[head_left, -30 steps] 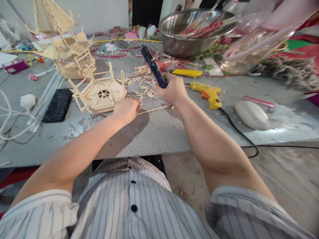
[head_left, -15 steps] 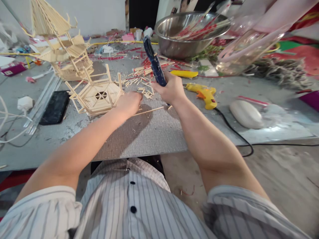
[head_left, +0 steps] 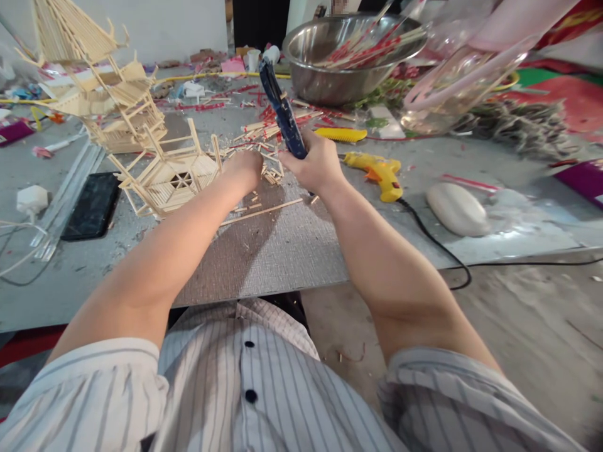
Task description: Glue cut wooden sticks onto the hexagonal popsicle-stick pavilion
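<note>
My right hand [head_left: 321,162] is closed round a dark blue, pale-speckled hand tool [head_left: 282,110] that slants up and to the left. I cannot tell its exact kind. My left hand [head_left: 244,171] is over a scatter of short cut wooden sticks [head_left: 271,174], its fingers curled; what they hold, if anything, is hidden. Just left of that hand stands a six-sided stick frame [head_left: 160,191] with upright posts and a spoked hole in its floor. One longer stick [head_left: 264,211] lies on the table in front of both hands.
A tiered stick pagoda [head_left: 110,94] rises at the back left, above a black phone [head_left: 92,206]. To the right lie a yellow glue gun [head_left: 384,176] with a black cord, a yellow comb-like piece [head_left: 342,134] and a white oval object [head_left: 456,208]. Behind stands a steel bowl [head_left: 320,85].
My left hand has moved away from me, off the near sticks and further into the pile of short pieces. My right hand keeps its hold on the blue tool. The view has shifted slightly.
</note>
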Action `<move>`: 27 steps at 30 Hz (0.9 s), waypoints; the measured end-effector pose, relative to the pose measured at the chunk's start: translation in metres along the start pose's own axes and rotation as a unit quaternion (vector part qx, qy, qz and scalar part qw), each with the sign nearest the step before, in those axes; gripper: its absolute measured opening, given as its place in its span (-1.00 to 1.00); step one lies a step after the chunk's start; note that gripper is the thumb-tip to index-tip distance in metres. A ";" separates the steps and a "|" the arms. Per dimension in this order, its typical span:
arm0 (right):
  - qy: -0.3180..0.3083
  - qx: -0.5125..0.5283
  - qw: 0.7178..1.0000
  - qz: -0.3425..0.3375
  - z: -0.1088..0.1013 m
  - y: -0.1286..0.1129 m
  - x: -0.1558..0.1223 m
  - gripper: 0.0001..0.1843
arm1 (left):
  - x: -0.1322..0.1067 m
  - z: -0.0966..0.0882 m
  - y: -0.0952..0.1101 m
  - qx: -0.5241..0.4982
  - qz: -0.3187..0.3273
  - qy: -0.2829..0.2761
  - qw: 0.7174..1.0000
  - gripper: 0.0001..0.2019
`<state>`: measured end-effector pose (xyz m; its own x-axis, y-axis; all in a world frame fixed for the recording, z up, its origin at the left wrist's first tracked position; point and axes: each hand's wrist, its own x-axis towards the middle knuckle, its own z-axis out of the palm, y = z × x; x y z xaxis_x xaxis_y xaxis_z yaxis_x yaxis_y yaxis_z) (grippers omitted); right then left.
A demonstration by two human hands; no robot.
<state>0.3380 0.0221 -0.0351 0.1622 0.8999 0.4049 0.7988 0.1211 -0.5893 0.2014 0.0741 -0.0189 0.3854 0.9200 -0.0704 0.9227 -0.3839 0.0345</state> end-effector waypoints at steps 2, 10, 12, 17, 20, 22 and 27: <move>-0.002 -0.003 1.000 0.004 -0.001 -0.001 0.000 -0.83 | 0.006 -0.001 -0.003 0.001 0.003 0.007 1.000 -0.67; -0.002 -0.017 1.000 0.001 -0.002 -0.001 0.000 -0.83 | 0.016 -0.004 -0.007 0.006 0.004 0.001 1.000 -0.67; -0.004 -0.021 1.000 0.001 -0.001 0.000 0.001 -0.82 | 0.009 -0.004 -0.004 0.000 0.022 -0.001 1.000 -0.71; -0.006 -0.019 1.000 0.004 0.001 0.002 0.002 -0.82 | -0.005 -0.006 0.009 0.012 0.093 -0.022 0.995 -0.74; -0.004 -0.007 1.000 -0.003 0.002 0.003 0.002 -0.79 | -0.005 -0.004 0.012 0.036 0.106 -0.034 0.993 -0.79; -0.005 -0.004 1.000 -0.006 0.003 0.004 0.001 -0.79 | -0.003 -0.001 0.012 0.044 0.115 -0.032 0.992 -0.77; -0.003 -0.003 1.000 -0.008 0.003 0.006 0.002 -0.78 | 0.004 0.005 0.008 0.061 0.128 -0.031 0.989 -0.73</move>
<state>0.3407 0.0256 -0.0401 0.1455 0.9008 0.4092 0.8042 0.1333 -0.5792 0.2100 0.0743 -0.0240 0.6019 0.7868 -0.1365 0.7877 -0.6131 -0.0606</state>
